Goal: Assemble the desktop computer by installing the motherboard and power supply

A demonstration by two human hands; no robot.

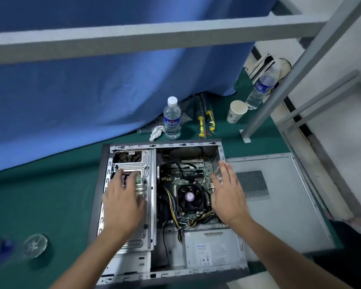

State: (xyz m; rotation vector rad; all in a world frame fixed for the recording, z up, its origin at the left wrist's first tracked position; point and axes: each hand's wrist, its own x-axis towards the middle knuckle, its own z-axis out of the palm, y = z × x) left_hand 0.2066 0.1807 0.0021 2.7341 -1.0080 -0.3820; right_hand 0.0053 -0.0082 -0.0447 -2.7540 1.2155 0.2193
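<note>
On the green counter [50, 195] in front of you lies the open computer case [104, 184] on its side, its interior facing up; the motherboard [196, 176] sits in the far right part of the case, with the black CPU fan [189, 197] at its middle and yellow and black cables [173, 207] running along its near edge; the power supply [213, 250] lies in the near right corner of the case, label up. Your left hand [123, 205] reaches in from the lower left, palm down, over the silver drive cage [144, 163] on the case's left side; its fingers are bent down onto the cage around a small opening, though whether they pinch anything there you cannot tell. Your right hand [227, 195] comes in from the lower right, held edge-on with fingers straight and together, pointing away from you; its grip is wide and holds nothing, and it stands at the right edge of the motherboard, just inside the case wall. Beside the case on the right lies the grey side panel [279, 195], flat on the counter; beyond the case stand a water bottle [172, 119], a paper cup [237, 111] and two yellow-handled screwdrivers [201, 124].
</note>
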